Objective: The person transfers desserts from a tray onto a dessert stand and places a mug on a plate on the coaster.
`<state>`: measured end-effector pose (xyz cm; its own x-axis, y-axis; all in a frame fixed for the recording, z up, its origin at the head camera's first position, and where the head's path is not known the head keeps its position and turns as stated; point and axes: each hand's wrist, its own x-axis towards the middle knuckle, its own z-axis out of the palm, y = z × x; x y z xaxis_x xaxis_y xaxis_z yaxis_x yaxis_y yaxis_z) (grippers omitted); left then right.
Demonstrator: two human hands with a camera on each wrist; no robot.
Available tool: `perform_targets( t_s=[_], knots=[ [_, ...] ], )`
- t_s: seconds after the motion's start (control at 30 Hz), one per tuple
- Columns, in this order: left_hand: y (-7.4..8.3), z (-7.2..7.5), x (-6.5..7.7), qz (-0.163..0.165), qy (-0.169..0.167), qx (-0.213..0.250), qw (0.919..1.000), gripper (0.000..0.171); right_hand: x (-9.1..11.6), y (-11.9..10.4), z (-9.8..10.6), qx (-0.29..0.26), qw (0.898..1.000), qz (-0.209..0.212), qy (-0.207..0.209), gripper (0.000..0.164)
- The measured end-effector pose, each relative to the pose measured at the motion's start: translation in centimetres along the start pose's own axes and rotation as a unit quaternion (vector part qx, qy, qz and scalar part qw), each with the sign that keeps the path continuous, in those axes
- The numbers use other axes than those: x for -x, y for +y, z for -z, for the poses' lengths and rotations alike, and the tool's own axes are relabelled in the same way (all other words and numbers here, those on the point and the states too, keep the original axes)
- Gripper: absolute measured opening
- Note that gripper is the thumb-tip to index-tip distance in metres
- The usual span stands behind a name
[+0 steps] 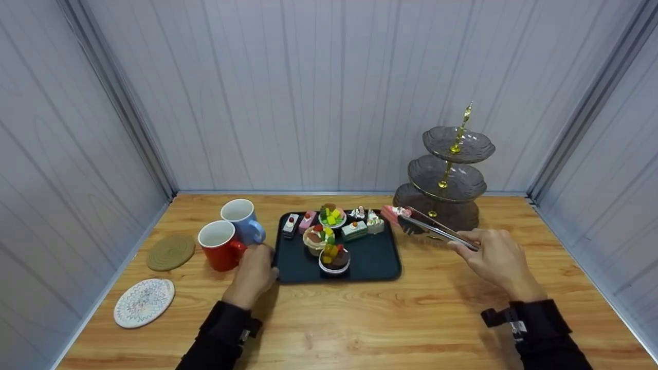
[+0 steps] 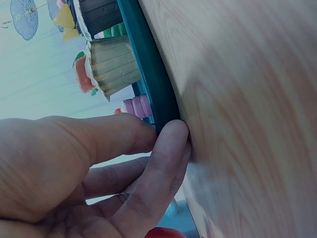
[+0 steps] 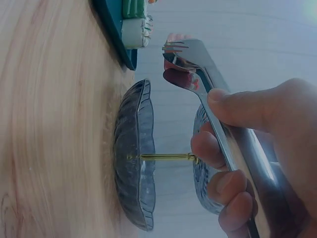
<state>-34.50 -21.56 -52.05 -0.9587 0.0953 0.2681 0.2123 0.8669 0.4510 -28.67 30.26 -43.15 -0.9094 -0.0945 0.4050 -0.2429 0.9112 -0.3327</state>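
Observation:
My right hand (image 1: 496,259) grips metal serving tongs (image 1: 437,227), whose tips hold a pink cake slice (image 1: 393,215) between the tray and the tiered stand. In the right wrist view the tongs (image 3: 225,129) have a forked tip and a spoon-like tip around the pink slice (image 3: 173,62). My left hand (image 1: 252,275) pinches the left rim of a dark green tray (image 1: 370,264), thumb above and fingers at the outer edge, as the left wrist view of the tray rim (image 2: 158,84) shows. On the tray stand fruit-topped cupcakes (image 1: 334,259) and several small cakes (image 1: 354,231).
A three-tier smoky glass stand (image 1: 447,180) with a gold stem rises at the back right. Left of the tray are a red mug (image 1: 218,249) and a blue mug (image 1: 244,226). A tan woven coaster (image 1: 170,252) and a white patterned coaster (image 1: 144,303) lie farther left.

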Motion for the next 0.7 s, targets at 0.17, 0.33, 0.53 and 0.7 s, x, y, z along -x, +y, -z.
perform_targets(
  t_s=[0.17,0.33,0.53,0.7],
  knots=[
    [0.4,0.2,0.0,0.019,-0.004,-0.019,0.9996,0.012,-0.3,0.5,-0.4,0.008,0.999,-0.04,0.0,0.047],
    [0.1,-0.3,-0.1,0.023,0.003,-0.01,0.9997,0.013,-0.6,0.7,-0.9,0.012,0.997,-0.068,0.016,0.05],
    [-0.5,-0.6,-0.1,0.003,0.013,-0.004,0.9999,0.012,-1.2,0.6,-1.7,0.015,0.995,-0.087,0.043,0.045],
    [-2.0,-2.2,-0.7,-0.015,0.04,0.004,0.9991,0.018,-1.7,0.3,-2.2,0.016,0.993,-0.11,0.034,0.041]
  ],
)
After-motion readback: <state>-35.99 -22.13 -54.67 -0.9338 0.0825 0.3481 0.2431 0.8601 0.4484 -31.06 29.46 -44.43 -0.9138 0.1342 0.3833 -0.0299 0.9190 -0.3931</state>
